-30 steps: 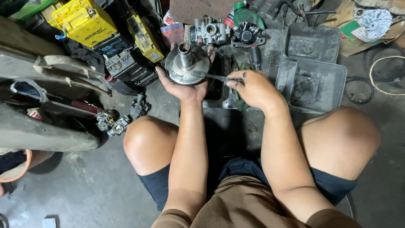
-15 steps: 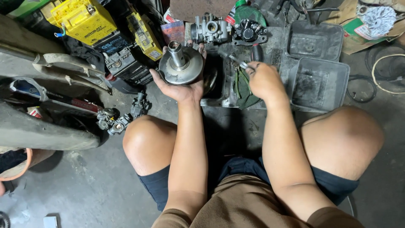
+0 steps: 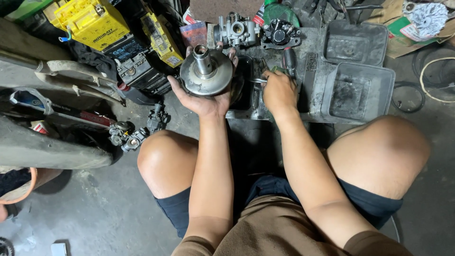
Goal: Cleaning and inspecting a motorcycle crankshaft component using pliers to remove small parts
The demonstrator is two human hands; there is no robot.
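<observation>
Right hand [image 3: 278,90] dropped to the grey tray [image 3: 308,102] — grip unclear; left hand [image 3: 204,97] cups the pulley [image 3: 206,73] beside yellow batteries [image 3: 90,21].

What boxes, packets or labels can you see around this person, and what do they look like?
Yellow battery: top left, boxy, dark print on its side.
Second yellow battery: right of it, narrower, tilted, white label.
Cardboard packet: top right, brown and green, white label.
Pink packet: above the left hand, flat, with a blue patch.

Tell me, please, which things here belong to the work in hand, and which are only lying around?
In use: left hand holds round metal pulley; right hand grips thin metal tool.

Lying about: carburetor, yellow batteries, grey trays, screwdriver.
</observation>
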